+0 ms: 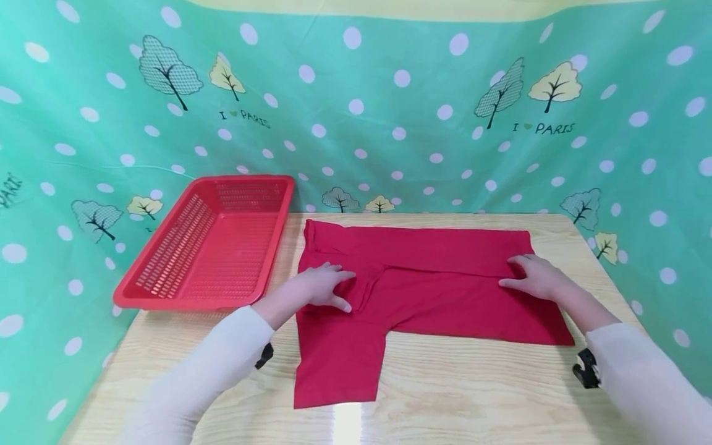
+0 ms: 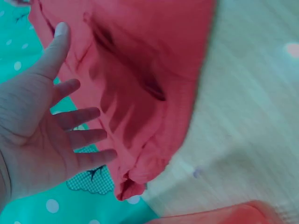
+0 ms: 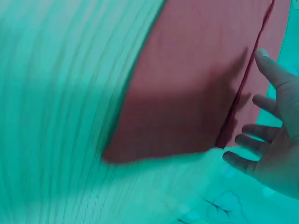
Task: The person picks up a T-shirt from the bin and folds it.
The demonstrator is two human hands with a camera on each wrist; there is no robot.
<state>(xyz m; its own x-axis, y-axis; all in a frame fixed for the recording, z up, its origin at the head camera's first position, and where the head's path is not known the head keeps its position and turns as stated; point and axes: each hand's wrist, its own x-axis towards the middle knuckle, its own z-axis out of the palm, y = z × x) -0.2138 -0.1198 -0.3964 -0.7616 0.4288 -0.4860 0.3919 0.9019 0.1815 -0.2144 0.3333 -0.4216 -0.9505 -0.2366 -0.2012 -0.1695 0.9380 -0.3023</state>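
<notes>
A red T-shirt [image 1: 439, 303] lies spread on the table, its collar end to the left and its hem to the right. Its far side is folded inward along the length, and one sleeve [image 1: 340, 364] points toward me. My left hand [image 1: 325, 284] hovers over the collar end with fingers spread; the left wrist view shows nothing in that hand [image 2: 51, 116]. Over the hem end, near the folded edge, is my right hand [image 1: 536, 277]. In the right wrist view its fingers [image 3: 264, 133] are apart and hold nothing, casting a shadow on the cloth.
A red plastic basket [image 1: 233, 247] with slotted sides stands at the left, close to the shirt's collar end. Light wood tabletop [image 1: 473, 389] shows in front of the shirt. Behind the table hangs a green dotted cloth [image 1: 400, 117] with printed trees.
</notes>
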